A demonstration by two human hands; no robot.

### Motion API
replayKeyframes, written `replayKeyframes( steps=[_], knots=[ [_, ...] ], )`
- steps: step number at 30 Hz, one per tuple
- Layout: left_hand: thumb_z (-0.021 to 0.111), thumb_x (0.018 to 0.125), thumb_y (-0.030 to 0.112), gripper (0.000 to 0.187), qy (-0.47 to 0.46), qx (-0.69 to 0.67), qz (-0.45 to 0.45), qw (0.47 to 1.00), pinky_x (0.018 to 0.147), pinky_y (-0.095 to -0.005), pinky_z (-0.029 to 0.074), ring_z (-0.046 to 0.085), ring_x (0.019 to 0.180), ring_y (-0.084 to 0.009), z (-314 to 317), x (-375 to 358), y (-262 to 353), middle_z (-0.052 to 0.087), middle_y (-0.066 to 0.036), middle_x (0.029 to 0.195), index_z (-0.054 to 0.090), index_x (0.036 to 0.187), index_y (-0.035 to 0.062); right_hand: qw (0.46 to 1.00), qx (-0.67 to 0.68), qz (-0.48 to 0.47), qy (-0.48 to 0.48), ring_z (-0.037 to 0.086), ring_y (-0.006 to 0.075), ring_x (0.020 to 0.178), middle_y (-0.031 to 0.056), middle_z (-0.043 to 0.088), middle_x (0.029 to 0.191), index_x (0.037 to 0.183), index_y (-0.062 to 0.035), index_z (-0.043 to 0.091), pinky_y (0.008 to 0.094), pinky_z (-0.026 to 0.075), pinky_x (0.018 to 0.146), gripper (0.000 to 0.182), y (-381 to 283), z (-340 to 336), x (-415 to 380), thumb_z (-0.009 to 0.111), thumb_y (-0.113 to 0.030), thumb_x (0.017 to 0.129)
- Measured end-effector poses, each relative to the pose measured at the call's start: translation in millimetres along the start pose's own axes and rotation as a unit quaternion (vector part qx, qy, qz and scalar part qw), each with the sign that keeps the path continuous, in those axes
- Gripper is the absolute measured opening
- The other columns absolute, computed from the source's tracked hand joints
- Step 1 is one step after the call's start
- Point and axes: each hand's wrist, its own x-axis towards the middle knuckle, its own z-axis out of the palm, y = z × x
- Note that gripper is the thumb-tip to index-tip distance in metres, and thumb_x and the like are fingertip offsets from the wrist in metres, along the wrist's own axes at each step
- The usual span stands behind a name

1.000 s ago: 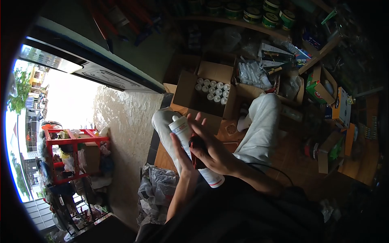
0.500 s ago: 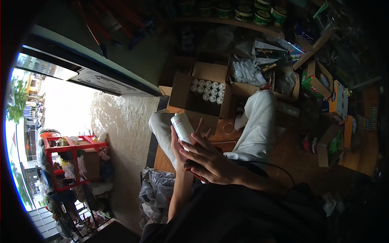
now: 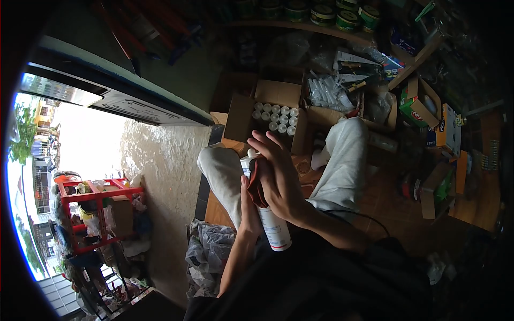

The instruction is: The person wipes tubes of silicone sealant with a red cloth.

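A white sealant cartridge (image 3: 274, 229) with a short nozzle end stands tilted in front of my body, its lower end towards me. My left hand (image 3: 248, 206) holds it from the left side, the thumb pointing up along the tube. My right hand (image 3: 284, 184) presses a dark red cloth (image 3: 257, 184) against the upper part of the tube, fingers stretched past the nozzle end. The cloth and fingers hide the middle of the cartridge. Beyond my hands, an open cardboard box (image 3: 239, 120) contains several similar white cartridges (image 3: 281, 128) standing upright in rows.
Clear plastic tubes (image 3: 326, 93) lie in a pile right of the box. Cartons (image 3: 447, 131) stand further right, and tins (image 3: 347, 20) line a shelf at the back. Grey plastic bags (image 3: 206, 257) lie at my left. A red rack (image 3: 96, 198) stands by the bright doorway.
The cartridge has shifted down towards my body, so its lower end now shows below my hands. My right hand has moved up towards the nozzle end, and the red cloth shows more.
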Motion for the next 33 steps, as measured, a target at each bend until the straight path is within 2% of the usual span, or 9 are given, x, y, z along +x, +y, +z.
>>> replayKeyframes(
  steps=[3,6,9,15,22,23,26,28,33],
  knots=[
    [0.031,0.102,0.06,0.069,-0.319,-0.156,0.026,0.935,0.104,-0.0384,0.045,0.055,0.125,-0.0249,-45.6,25.3,-29.4,0.055,-0.015,0.136,0.041,0.145,0.0065,0.994,0.088,0.058,0.033,0.055,0.0264,0.119,0.0175,0.052,0.136,0.14,-0.0021,0.045,0.037,0.042,0.103,0.038,12.4,3.3,3.2,0.042,-0.007,0.102],
    [0.031,0.103,0.058,0.07,-0.308,-0.155,0.045,0.938,0.108,-0.0367,0.041,0.054,0.124,-0.0259,-43.2,13.3,-32.6,0.053,-0.016,0.138,0.036,0.149,0.0051,0.962,0.232,0.139,0.029,0.061,0.0198,0.099,0.0157,0.057,0.128,0.141,-0.0016,0.044,0.0322,0.049,0.09,0.038,10.3,-1.8,10.7,0.04,-0.01,0.104],
    [0.028,0.105,0.054,0.068,0.001,-0.006,0.086,0.996,0.11,-0.0388,0.039,0.051,0.13,-0.0272,2.4,-8.4,-4.5,0.049,-0.018,0.143,0.035,0.149,0.0022,0.963,0.237,0.124,-0.033,0.058,0.0266,0.119,0.0187,0.053,0.137,0.147,-0.0031,0.038,0.0368,0.041,0.106,0.049,8.5,6.7,-9.4,0.05,-0.014,0.1],
    [0.034,0.105,0.051,0.061,-0.048,-0.118,0.113,0.985,0.1,-0.0373,0.048,0.061,0.115,-0.0246,-12.2,20.9,-0.3,0.059,-0.015,0.129,0.044,0.141,0.0029,0.99,0.025,0.015,-0.14,0.023,0.043,0.147,0.0253,0.019,0.159,0.15,-0.0043,0.035,0.0503,0.029,0.117,0.064,1.7,-2.4,-30.1,0.06,-0.014,0.092],
    [0.039,0.104,0.048,0.049,-0.068,-0.224,0.103,0.967,0.066,-0.0315,0.055,0.065,0.071,-0.0208,-33.1,63.8,16.5,0.065,-0.011,0.088,0.058,0.113,0.0043,0.963,0.118,-0.033,-0.241,0.012,0.036,0.152,0.0155,0.016,0.163,0.147,-0.0122,0.044,0.0512,0.018,0.122,0.062,-4.7,-16.0,-69.9,0.063,-0.009,0.088],
    [0.04,0.104,0.049,0.05,-0.123,-0.239,0.103,0.958,0.067,-0.031,0.054,0.064,0.072,-0.0197,-33.7,62.0,17.9,0.064,-0.011,0.086,0.058,0.113,0.003,0.962,0.098,-0.03,-0.253,0.009,0.0355,0.152,0.0117,0.015,0.164,0.148,-0.0152,0.043,0.0513,0.019,0.122,0.065,-10.2,-18.9,-73.2,0.065,-0.009,0.087],
    [0.042,0.103,0.053,0.055,0.076,-0.18,0.17,0.966,0.068,-0.0299,0.053,0.063,0.073,-0.0189,-16.7,52.0,7.2,0.064,-0.01,0.088,0.057,0.115,0.0016,0.97,0.035,-0.029,-0.239,0.011,0.0372,0.152,0.0139,0.013,0.164,0.149,-0.015,0.041,0.0536,0.019,0.121,0.064,-10.6,-18.4,-73.6,0.065,-0.01,0.091],
    [0.038,0.102,0.058,0.065,0.089,-0.118,0.167,0.975,0.084,-0.0325,0.054,0.065,0.093,-0.021,-11.3,30.2,-1.9,0.065,-0.015,0.111,0.049,0.13,0.0006,0.974,0.068,-0.014,-0.214,0.012,0.0384,0.151,0.0155,0.014,0.163,0.15,-0.0145,0.04,0.0549,0.02,0.12,0.061,-7.2,-17.3,-63.1,0.063,-0.011,0.093],
    [0.031,0.105,0.053,0.064,-0.053,-0.062,0.078,0.994,0.111,-0.0345,0.038,0.047,0.134,-0.0218,-22.6,-8.8,-35.6,0.045,-0.009,0.148,0.03,0.153,0.0099,0.988,0.004,0.007,-0.155,0.018,0.0422,0.149,0.0212,0.017,0.161,0.15,-0.0099,0.036,0.0535,0.028,0.117,0.056,-4.9,-17.5,-27.2,0.057,-0.012,0.098]
  ],
)
